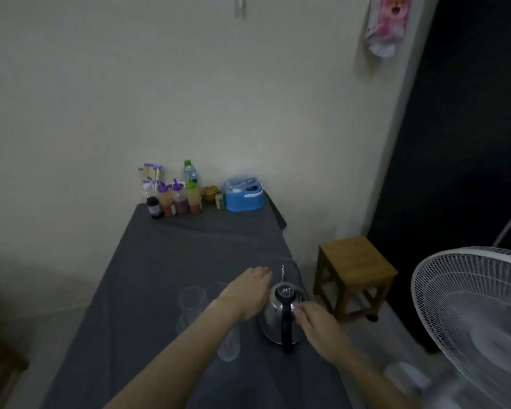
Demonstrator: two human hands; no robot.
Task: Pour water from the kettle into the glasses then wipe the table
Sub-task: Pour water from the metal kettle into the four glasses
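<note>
A steel kettle [281, 317] stands near the right edge of the dark-clothed worktop [165, 261]. The right hand [319, 327] reaches beside its black handle, fingers loosely curled, gripping nothing. The left hand [245, 293] hovers flat and open just left of the kettle, above clear glasses [194, 298] clustered on the cloth. Sauce bottles [179, 199] line the far end.

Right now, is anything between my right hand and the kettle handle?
Nothing visible. The right hand is right beside the kettle, next to its black handle. The left hand lies on the kettle's other side.
</note>
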